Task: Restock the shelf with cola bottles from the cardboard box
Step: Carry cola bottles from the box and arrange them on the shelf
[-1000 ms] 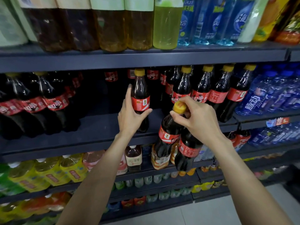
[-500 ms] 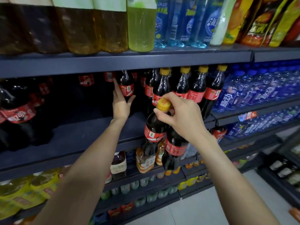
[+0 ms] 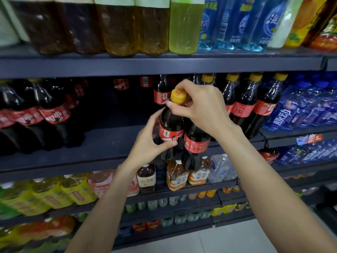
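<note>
Dark shelf (image 3: 102, 143) carried large cola bottles (image 3: 52, 115) at left and a row of small yellow-capped cola bottles (image 3: 244, 106) at right; bare board lay between them. Blue water bottles (image 3: 299, 110) stood just beside the small colas. Upper shelf (image 3: 164, 64) bore amber tea bottles (image 3: 118, 28), one green bottle (image 3: 184, 26) and blue bottles (image 3: 237, 24). Lower shelf (image 3: 182, 189) held yellow packs (image 3: 73, 190) and small tea bottles (image 3: 146, 178).

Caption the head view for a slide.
Right hand holds two cola bottles by their necks while left hand grips one, before the shelf.
</note>
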Demonstrator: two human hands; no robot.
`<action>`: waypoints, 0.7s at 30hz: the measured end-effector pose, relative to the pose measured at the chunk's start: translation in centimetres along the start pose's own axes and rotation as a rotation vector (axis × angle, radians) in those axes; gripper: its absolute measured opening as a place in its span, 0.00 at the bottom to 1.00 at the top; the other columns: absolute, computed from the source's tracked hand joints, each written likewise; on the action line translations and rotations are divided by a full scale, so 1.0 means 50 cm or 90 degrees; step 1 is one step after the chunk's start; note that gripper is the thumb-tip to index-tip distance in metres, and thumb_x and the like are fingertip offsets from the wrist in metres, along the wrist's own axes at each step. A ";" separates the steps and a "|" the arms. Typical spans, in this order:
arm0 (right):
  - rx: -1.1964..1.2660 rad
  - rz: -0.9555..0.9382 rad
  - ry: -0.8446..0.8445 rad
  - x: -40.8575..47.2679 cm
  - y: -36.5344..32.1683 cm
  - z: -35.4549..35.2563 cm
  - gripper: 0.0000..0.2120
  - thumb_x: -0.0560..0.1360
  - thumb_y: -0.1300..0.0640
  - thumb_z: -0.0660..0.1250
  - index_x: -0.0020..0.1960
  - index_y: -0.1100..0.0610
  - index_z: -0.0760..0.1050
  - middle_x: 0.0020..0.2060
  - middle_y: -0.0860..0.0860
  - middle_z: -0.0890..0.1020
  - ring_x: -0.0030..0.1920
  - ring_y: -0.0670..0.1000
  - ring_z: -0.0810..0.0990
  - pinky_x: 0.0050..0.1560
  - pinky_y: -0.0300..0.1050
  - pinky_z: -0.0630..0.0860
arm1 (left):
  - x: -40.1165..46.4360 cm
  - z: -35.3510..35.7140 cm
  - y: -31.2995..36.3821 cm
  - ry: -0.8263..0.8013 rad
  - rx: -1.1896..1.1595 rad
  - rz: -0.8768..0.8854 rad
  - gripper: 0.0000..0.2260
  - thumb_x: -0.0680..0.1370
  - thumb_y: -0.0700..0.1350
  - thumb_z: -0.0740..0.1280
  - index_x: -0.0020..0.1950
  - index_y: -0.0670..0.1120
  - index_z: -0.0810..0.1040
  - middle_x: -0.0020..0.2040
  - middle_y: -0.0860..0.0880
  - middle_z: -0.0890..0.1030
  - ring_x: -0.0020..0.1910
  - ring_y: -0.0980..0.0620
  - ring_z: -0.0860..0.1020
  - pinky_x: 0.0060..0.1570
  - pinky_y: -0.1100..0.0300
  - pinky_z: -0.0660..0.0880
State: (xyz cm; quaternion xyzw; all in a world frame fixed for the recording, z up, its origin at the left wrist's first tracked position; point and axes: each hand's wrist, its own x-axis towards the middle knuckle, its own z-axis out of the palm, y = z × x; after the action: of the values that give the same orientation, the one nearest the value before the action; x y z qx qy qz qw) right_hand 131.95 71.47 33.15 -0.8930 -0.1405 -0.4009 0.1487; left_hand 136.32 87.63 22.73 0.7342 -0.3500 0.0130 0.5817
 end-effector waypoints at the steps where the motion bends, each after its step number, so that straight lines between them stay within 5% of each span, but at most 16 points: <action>1: 0.008 -0.018 0.010 0.007 0.001 0.003 0.19 0.71 0.39 0.67 0.48 0.56 0.76 0.28 0.40 0.73 0.30 0.46 0.75 0.34 0.45 0.74 | 0.004 -0.005 -0.006 0.033 0.014 0.016 0.37 0.70 0.46 0.75 0.69 0.69 0.58 0.68 0.67 0.68 0.67 0.64 0.68 0.64 0.63 0.70; 4: 0.025 -0.075 0.110 0.027 0.006 0.007 0.24 0.73 0.37 0.63 0.44 0.59 0.77 0.26 0.37 0.62 0.28 0.41 0.66 0.28 0.40 0.67 | 0.006 -0.023 -0.033 0.133 0.007 0.031 0.37 0.70 0.44 0.75 0.74 0.57 0.60 0.71 0.59 0.68 0.69 0.60 0.68 0.66 0.52 0.71; 6: 0.020 -0.113 0.184 0.036 0.011 0.021 0.23 0.75 0.40 0.63 0.36 0.60 0.74 0.26 0.40 0.65 0.27 0.43 0.65 0.26 0.40 0.66 | 0.004 -0.035 -0.051 0.188 0.001 0.020 0.37 0.70 0.42 0.75 0.74 0.52 0.61 0.69 0.64 0.68 0.69 0.61 0.68 0.66 0.52 0.72; 9: -0.014 -0.124 0.281 0.045 0.018 0.072 0.21 0.77 0.50 0.65 0.30 0.59 0.70 0.23 0.49 0.71 0.24 0.47 0.67 0.23 0.44 0.66 | 0.004 -0.051 -0.066 0.225 -0.001 0.003 0.37 0.70 0.40 0.76 0.72 0.56 0.62 0.65 0.71 0.68 0.66 0.64 0.69 0.65 0.57 0.72; 13: -0.047 -0.098 0.391 0.062 0.020 0.124 0.19 0.76 0.57 0.66 0.27 0.59 0.69 0.22 0.50 0.70 0.24 0.46 0.63 0.22 0.39 0.60 | 0.015 -0.058 -0.072 0.234 0.011 -0.019 0.37 0.70 0.41 0.76 0.73 0.58 0.61 0.66 0.65 0.70 0.65 0.64 0.70 0.64 0.59 0.72; 17: -0.036 -0.003 0.454 0.066 0.005 0.156 0.17 0.76 0.55 0.66 0.31 0.60 0.72 0.26 0.50 0.74 0.26 0.48 0.70 0.26 0.39 0.63 | 0.030 -0.055 -0.078 0.236 0.031 -0.034 0.38 0.71 0.44 0.75 0.75 0.55 0.59 0.70 0.56 0.70 0.68 0.59 0.69 0.66 0.52 0.71; 21: 0.059 0.174 0.367 0.020 -0.008 0.208 0.16 0.74 0.49 0.68 0.51 0.62 0.75 0.42 0.52 0.80 0.41 0.48 0.79 0.40 0.39 0.73 | 0.037 -0.060 -0.086 0.243 0.026 -0.040 0.38 0.71 0.44 0.75 0.76 0.54 0.59 0.71 0.55 0.70 0.68 0.58 0.70 0.66 0.50 0.72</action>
State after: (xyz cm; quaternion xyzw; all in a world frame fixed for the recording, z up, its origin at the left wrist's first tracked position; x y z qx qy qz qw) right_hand 139.47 75.88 27.39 -0.7454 0.0103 -0.6071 0.2752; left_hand 141.15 89.62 20.85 0.7406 -0.2099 0.1407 0.6226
